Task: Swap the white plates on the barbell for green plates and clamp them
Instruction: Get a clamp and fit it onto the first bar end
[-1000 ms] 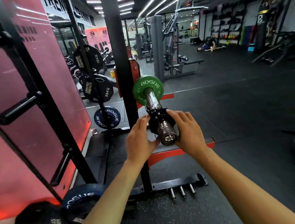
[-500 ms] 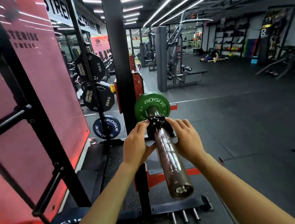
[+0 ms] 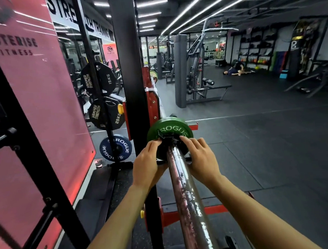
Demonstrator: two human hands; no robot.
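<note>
Left hand point(image 3: 147, 166) and right hand point(image 3: 200, 159) gripped black clamp point(image 3: 168, 141) from either side on barbell sleeve point(image 3: 186, 197); clamp touched green plate point(image 3: 168, 129) just beyond fingertips.

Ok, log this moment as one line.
stage: clamping | left hand + right hand: on black collar | collar: against green plate | lock: unclear

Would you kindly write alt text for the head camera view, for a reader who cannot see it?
Both hands, left hand and right hand, press a black collar clamp along the barbell sleeve against a green Rogue plate. The bar rests in a black squat rack, with black and blue plates stored to the left.
</note>
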